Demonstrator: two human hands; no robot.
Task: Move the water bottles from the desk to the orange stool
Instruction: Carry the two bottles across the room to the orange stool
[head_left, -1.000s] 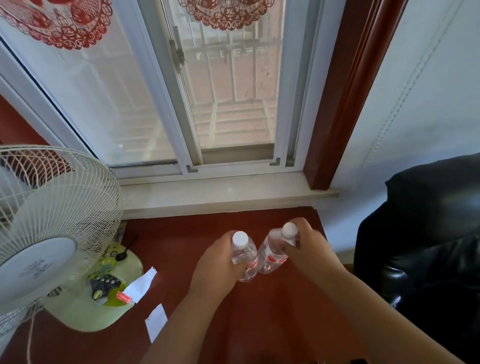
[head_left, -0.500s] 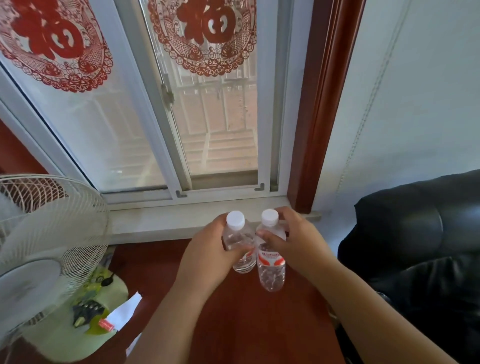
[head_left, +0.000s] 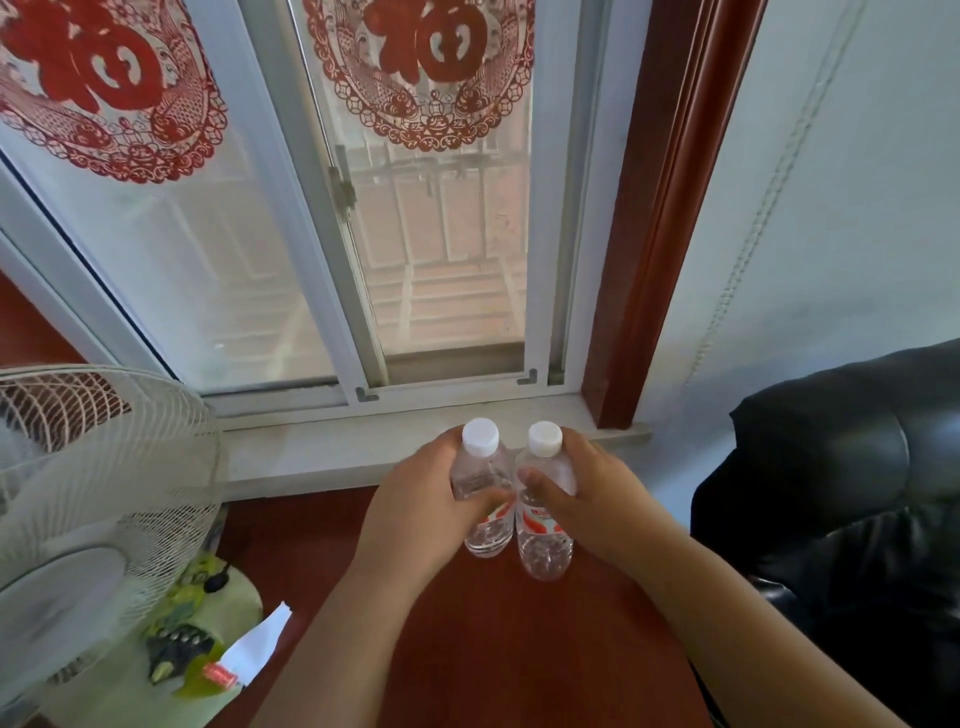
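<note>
Two clear water bottles are held upright, side by side and touching, above the red desk (head_left: 493, 649). Left bottle (head_left: 480, 488) is gripped by the left hand (head_left: 421, 514), right bottle (head_left: 545, 514) by the right hand (head_left: 597, 499). White fan (head_left: 88, 519) is seen at near left.

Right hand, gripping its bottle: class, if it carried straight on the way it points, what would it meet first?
The right hand, wrapped around the clear plastic water bottle with white cap, points forward and leftward. It would probably meet the second clear white-capped bottle in the left hand first; beyond lies the pale stone windowsill. Depth is uncertain.
</note>
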